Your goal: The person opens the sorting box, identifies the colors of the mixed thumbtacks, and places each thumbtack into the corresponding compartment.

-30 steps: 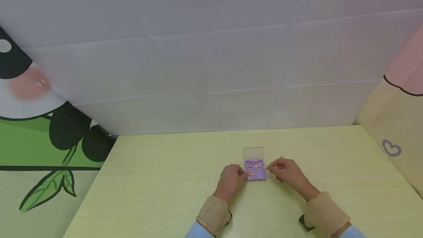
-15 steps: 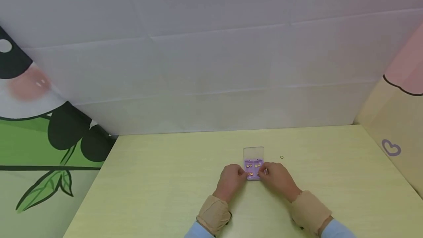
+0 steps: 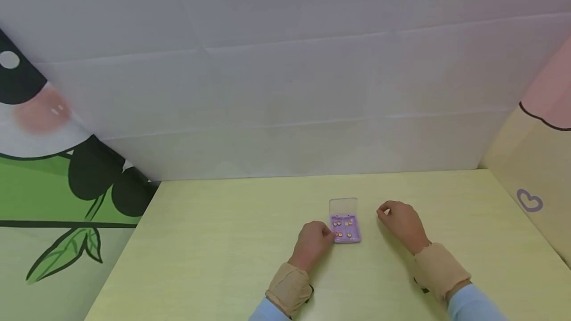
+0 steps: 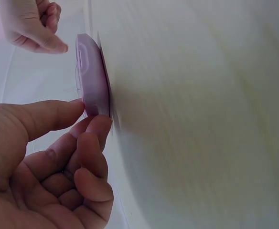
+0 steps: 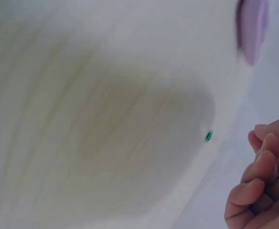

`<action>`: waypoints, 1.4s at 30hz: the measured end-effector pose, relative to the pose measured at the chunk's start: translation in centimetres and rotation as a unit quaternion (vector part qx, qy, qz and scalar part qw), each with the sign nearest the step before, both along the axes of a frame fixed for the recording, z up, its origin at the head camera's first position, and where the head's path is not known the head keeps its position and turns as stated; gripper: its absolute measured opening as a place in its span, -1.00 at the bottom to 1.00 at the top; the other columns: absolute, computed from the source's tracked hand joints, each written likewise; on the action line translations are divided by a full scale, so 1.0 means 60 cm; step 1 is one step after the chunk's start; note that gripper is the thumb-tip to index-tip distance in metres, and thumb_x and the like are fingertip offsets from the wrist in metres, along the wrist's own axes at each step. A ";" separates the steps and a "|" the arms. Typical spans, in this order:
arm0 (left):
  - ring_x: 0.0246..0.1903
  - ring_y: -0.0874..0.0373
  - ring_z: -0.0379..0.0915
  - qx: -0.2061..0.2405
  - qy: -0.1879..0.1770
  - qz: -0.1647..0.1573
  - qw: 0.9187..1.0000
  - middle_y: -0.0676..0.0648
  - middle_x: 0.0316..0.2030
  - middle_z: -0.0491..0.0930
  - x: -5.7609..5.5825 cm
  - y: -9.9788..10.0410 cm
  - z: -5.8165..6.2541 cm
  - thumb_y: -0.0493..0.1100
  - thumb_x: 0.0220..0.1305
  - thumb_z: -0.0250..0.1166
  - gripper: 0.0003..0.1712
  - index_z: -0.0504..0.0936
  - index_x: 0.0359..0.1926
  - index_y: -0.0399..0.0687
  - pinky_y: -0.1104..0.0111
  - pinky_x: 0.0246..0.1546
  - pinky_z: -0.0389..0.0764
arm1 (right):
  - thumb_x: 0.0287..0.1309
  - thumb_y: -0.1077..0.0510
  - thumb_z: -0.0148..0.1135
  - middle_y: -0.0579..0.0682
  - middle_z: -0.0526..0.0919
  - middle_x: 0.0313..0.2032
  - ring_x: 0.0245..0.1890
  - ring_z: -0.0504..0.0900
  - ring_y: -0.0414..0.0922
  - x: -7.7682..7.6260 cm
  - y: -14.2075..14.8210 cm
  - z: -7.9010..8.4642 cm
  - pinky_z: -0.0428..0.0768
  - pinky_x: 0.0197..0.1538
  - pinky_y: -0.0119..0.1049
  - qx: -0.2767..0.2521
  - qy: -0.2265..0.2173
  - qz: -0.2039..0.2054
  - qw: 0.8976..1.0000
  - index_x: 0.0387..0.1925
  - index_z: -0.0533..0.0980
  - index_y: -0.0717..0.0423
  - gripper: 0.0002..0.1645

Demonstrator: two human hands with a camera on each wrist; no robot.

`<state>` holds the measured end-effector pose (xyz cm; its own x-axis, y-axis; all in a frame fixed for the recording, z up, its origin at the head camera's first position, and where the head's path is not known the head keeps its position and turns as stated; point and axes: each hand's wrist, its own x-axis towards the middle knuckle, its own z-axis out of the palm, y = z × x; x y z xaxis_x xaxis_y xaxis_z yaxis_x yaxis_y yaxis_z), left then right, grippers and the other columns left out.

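Note:
A small purple case (image 3: 354, 238) lies on the table, its clear lid (image 3: 343, 206) raised at the back. Several tiny gold-coloured round pieces (image 3: 348, 223) sit inside it. My left hand (image 3: 313, 244) pinches the case's left front corner between thumb and fingers; the left wrist view shows the purple side wall (image 4: 94, 76) at the fingertips. To the right of the case is my right hand (image 3: 406, 224), low over the table, fingers loosely curled, nothing visible in them. A tiny shiny green piece (image 5: 209, 136) lies on the table near those fingertips, apart from them.
The pale yellow wooden table (image 3: 214, 241) extends around the case. Behind it stands a white sheet-like wall (image 3: 285, 147). Printed side panels flank the table, the right one bearing a purple heart (image 3: 529, 200).
My right hand moved in over the case's right side, then back out to the right and farther from me. One more gold-coloured piece shows in the front right of the case. The left hand stayed put.

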<state>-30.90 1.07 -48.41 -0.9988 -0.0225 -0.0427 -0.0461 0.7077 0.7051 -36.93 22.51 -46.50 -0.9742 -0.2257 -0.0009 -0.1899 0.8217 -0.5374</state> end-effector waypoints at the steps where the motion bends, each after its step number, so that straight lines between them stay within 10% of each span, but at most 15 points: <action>1: -0.59 0.19 0.41 -0.001 -0.002 0.000 1.000 -0.17 -0.55 0.71 0.002 -0.001 0.000 -0.25 0.09 0.29 -0.81 0.71 -0.54 -0.31 0.30 -0.52 0.56 | 0.19 0.21 0.15 0.23 0.75 -0.43 -0.56 0.52 -0.09 0.000 0.005 -0.002 0.54 -0.46 -0.13 0.008 -0.002 -0.003 1.000 -0.26 0.65 0.37 -0.72; 25: -0.59 0.20 0.40 0.003 -0.014 -0.011 1.000 -0.15 -0.55 0.70 0.037 -0.012 0.000 -0.23 0.11 0.32 -0.79 0.70 -0.54 -0.29 0.29 -0.52 0.55 | 0.18 0.24 0.16 0.34 0.75 -0.36 -0.61 0.46 -0.08 0.028 0.011 -0.033 0.54 -0.53 -0.08 0.056 0.013 -0.005 0.998 -0.33 0.65 0.33 -0.78; 32: -0.58 0.21 0.39 0.004 -0.015 -0.012 1.000 -0.15 -0.55 0.70 0.039 -0.014 0.001 -0.23 0.11 0.31 -0.80 0.70 -0.55 -0.29 0.30 -0.52 0.55 | 0.27 0.14 0.04 0.15 0.67 -0.50 -0.60 0.38 -0.13 0.038 0.019 -0.022 0.44 -0.45 -0.19 -0.080 -0.072 -0.053 0.993 -0.21 0.60 0.38 -0.65; 34: -0.59 0.21 0.39 0.000 -0.013 -0.015 1.000 -0.15 -0.56 0.70 0.041 -0.015 0.001 -0.22 0.11 0.31 -0.79 0.70 -0.55 -0.28 0.31 -0.52 0.54 | 0.27 0.13 0.02 0.00 0.57 -0.62 -0.62 0.36 -0.16 0.042 0.025 -0.016 0.42 -0.46 -0.25 -0.174 -0.129 -0.073 0.974 -0.33 0.58 0.34 -0.66; 36: -0.59 0.20 0.39 -0.001 -0.010 -0.019 1.000 -0.15 -0.56 0.70 0.046 -0.017 0.001 -0.22 0.11 0.32 -0.79 0.70 -0.55 -0.29 0.31 -0.53 0.54 | 0.30 0.14 -0.01 -0.14 0.47 -0.72 -0.66 0.34 -0.21 0.050 0.033 -0.010 0.39 -0.49 -0.34 -0.295 -0.196 -0.080 0.932 -0.49 0.56 0.21 -0.67; 42: -0.59 0.19 0.41 -0.004 0.000 -0.029 1.000 -0.15 -0.56 0.70 0.059 -0.022 0.000 -0.23 0.10 0.32 -0.79 0.70 -0.56 -0.29 0.30 -0.53 0.55 | 0.42 0.31 -0.38 -0.21 0.59 -0.73 -0.67 0.40 -0.27 0.078 0.057 -0.010 0.03 -0.42 -0.30 -0.619 -0.319 0.039 0.717 -0.55 0.56 0.02 -0.40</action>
<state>-27.35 -0.26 -48.42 -0.9985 0.0348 -0.0435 -0.0055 0.7150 0.6991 -32.25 25.91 -47.12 -0.8488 -0.4924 -0.1925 0.3997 -0.3595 -0.8432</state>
